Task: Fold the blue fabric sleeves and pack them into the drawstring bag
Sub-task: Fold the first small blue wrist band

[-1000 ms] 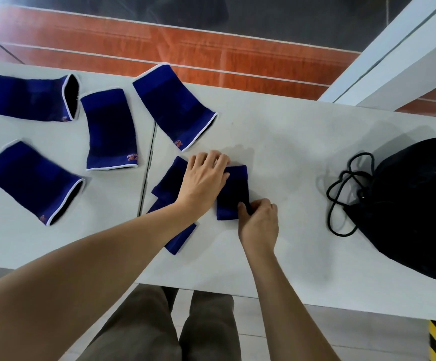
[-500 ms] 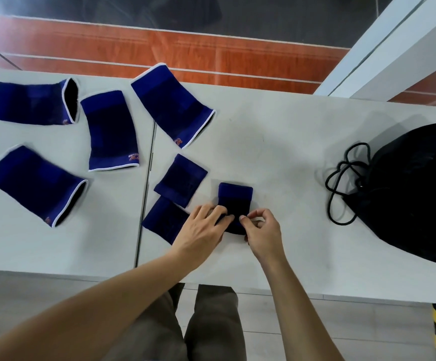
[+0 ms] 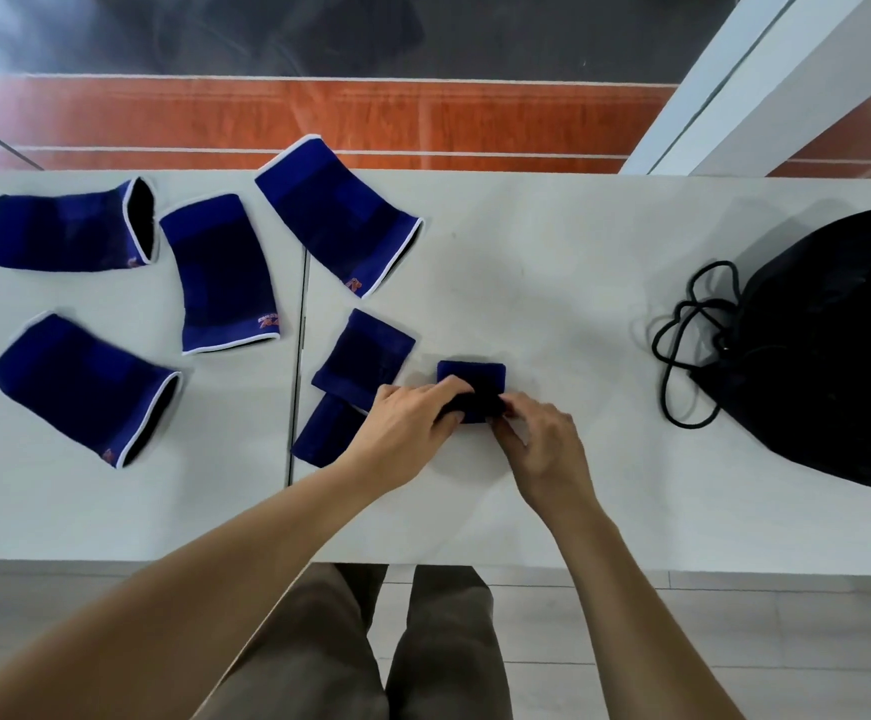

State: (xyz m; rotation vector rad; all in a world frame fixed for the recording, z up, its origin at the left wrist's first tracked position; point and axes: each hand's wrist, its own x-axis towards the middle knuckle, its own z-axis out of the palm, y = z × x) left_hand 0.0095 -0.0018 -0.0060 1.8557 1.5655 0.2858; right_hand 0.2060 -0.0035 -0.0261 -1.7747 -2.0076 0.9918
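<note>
A small blue sleeve (image 3: 469, 376) lies on the white table (image 3: 526, 283), its near edge lifted and doubled over. My left hand (image 3: 412, 428) pinches that edge from the left and my right hand (image 3: 542, 444) pinches it from the right. Two more small blue sleeves lie just left: one (image 3: 363, 358) flat, the other (image 3: 326, 431) partly under my left wrist. Several larger blue sleeves with white trim lie unfolded at the left, among them one (image 3: 337, 215) near the far edge. The black drawstring bag (image 3: 833, 350) rests at the right, its cord (image 3: 682, 350) looped toward me.
A seam (image 3: 299, 330) between two tabletops runs front to back left of my hands. The table's near edge is close to my legs. Beyond the far edge is a red floor. A white beam (image 3: 724, 80) rises at the back right.
My left hand came off the sleeve's top and dropped to its near edge. Both hands now pinch that edge and have folded it upward, so the sleeve looks shorter.
</note>
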